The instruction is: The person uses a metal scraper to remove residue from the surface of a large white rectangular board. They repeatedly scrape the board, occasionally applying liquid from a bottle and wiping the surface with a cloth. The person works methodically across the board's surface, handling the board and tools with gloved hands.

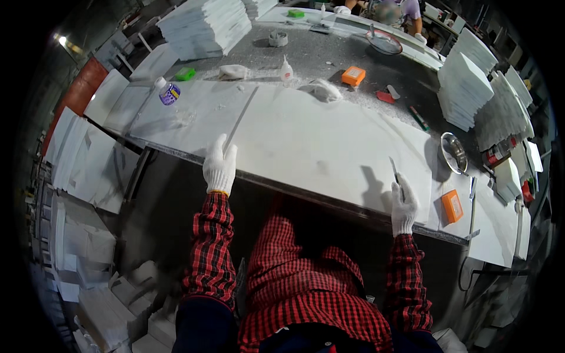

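The slab [323, 132] is lying flat but smudged along the bench's [329, 54] near edge; right hand [404, 203] grasping blade [394, 167], left hand [219, 167] spreading empty.

Thin tool [393, 167]: lower end hid in R hand [404, 206], nr white slab [312, 135] edge. Bowl [449, 141] R of slab: contents too sm. Co-worker [413, 13] beyond slab: cut off @ top.

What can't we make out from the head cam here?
All in the head view:
- Thin tool: its lower end, hidden by the gloved fingers of the right hand.
- Left hand: its palm, hidden by the back of the glove.
- White slab: its underside, turned away.
- Metal bowl: contents, too small.
- Co-worker: cut off by the top edge.
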